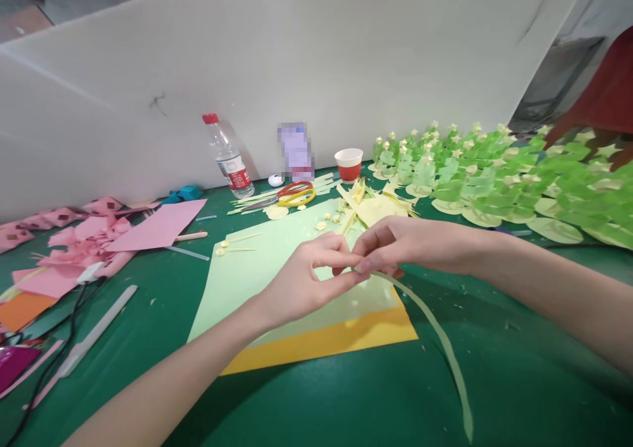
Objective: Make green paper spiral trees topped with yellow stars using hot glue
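Pinching one end of a pale green paper strip in left hand and right hand, with slack trailing below and right of the grip, over a light green sheet, facing a bottle beyond and left, red-white label too small to read, phone pixelated.

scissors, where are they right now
In the head view, the scissors lie slightly left of centre among pale green paper strips, between the plastic bottle and the red-and-white paper cup.

1 pale green strip in left fingers and right fingers
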`<act>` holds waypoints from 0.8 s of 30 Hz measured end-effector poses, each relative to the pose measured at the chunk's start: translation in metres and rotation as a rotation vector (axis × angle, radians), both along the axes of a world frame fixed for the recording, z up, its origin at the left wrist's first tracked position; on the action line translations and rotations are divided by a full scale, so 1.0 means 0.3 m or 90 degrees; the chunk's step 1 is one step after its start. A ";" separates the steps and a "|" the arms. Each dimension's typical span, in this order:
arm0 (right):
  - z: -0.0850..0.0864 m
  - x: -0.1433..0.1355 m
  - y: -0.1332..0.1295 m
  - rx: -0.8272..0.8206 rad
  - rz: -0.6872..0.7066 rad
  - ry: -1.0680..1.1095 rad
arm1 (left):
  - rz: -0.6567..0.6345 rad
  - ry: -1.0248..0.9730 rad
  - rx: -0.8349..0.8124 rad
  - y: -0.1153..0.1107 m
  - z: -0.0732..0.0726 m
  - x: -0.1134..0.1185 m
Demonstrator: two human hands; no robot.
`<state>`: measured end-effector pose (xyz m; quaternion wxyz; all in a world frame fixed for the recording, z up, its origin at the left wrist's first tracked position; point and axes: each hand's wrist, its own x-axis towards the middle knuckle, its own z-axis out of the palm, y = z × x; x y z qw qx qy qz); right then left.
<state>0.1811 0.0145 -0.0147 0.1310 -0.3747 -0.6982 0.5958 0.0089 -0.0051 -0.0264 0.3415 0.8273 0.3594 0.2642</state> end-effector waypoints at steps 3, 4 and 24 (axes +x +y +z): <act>0.000 -0.006 -0.008 -0.017 0.033 0.005 | 0.023 -0.010 -0.006 -0.002 -0.007 0.002; -0.001 -0.010 -0.013 -0.017 0.037 0.014 | 0.048 -0.014 -0.009 -0.003 -0.010 0.005; -0.010 -0.014 -0.006 -0.025 0.020 0.018 | 0.071 -0.012 0.011 0.001 -0.003 0.007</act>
